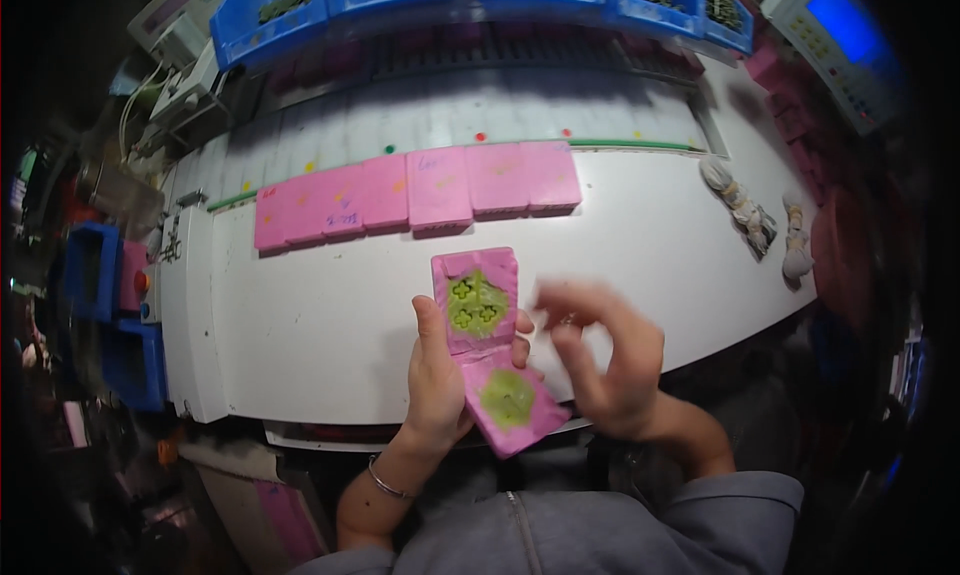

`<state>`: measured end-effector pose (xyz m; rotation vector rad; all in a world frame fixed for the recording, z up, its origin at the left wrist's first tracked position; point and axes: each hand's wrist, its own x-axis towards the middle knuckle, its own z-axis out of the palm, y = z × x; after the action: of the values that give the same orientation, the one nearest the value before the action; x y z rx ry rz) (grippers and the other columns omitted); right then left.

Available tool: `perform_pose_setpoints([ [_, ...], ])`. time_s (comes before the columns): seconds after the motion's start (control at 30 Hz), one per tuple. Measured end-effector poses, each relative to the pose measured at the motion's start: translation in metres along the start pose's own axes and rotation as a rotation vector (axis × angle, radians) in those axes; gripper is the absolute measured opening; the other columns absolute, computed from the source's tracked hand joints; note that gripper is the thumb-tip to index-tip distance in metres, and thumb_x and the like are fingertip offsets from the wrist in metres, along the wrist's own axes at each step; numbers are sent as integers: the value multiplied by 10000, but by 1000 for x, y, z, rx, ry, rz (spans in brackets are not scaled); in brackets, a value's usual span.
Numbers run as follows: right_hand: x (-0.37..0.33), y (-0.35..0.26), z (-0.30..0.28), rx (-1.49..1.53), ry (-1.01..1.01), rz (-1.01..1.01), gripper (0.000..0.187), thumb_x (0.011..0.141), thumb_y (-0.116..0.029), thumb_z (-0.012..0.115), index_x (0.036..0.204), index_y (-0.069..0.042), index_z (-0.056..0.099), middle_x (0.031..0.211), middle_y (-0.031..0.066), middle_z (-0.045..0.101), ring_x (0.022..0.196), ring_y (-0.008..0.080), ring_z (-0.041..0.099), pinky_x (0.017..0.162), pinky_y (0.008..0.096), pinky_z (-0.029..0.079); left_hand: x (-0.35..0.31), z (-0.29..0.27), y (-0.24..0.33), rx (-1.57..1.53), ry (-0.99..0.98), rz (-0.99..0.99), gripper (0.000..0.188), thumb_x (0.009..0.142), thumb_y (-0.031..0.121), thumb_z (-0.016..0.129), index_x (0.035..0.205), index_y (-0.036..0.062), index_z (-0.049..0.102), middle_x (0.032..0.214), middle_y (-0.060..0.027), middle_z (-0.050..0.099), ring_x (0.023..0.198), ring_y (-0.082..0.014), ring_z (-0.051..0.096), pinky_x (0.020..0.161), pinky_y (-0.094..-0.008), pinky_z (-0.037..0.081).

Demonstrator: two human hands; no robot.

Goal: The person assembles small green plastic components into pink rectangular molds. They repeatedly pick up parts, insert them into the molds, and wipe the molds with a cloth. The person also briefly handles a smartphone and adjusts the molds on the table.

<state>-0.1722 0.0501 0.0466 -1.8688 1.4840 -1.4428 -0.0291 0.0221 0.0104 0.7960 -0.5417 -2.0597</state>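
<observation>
My left hand (435,375) is closed round a pink rubber mould (448,275) that lies folded open like a book. Its upper half has a yellow-green inset (478,302) with several small flower-shaped hollows. The lower half hangs tilted toward me and carries a matching yellow-green patch (507,399). Just right of the mould, apart from it, is my right hand (618,360), its fingers bent and the fingertips smeared by motion. Whether anything small is between those fingers is not visible.
A row of pink blocks (440,187) lies across the white table (330,345). Blue bins (270,25) with small dark green pieces stand along the far edge. Two pale wrapped bundles (738,203) lie at the right, below a device with a blue screen (843,22).
</observation>
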Motion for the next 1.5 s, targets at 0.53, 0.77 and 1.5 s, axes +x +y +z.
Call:
perform_pose_setpoints([
  [0.53, 6, 96, -49, 162, -359, 65, 329, 937, -244, 420, 1077, 16, 565, 1032, 140, 604, 927, 249, 576, 847, 366, 443, 13, 27, -4, 388, -517, 133, 795, 817, 659, 485, 1222, -5, 321, 774, -143, 581, 632, -179, 600, 551, -256, 509],
  [0.77, 17, 169, -200, -1170, -241, 452, 656, 749, 23, 539, 1375, -32, 350, 1157, 185, 538, 1044, 325, 516, 962, 432, 363, 20, 8, 8, 400, -447, 116, 671, 918, 557, 384, 1266, -15, 337, 784, -144, 612, 636, -140, 596, 557, -247, 511],
  [1.5, 7, 18, -27, -515, -355, -192, 761, 576, 37, 616, 1309, -116, 480, 1300, 118, 501, 815, 225, 531, 744, 331, 378, 35, -4, 1, 524, -226, 285, 491, 1003, 348, 207, 1081, -34, 506, 725, -95, 611, 584, -119, 578, 533, -245, 482],
])
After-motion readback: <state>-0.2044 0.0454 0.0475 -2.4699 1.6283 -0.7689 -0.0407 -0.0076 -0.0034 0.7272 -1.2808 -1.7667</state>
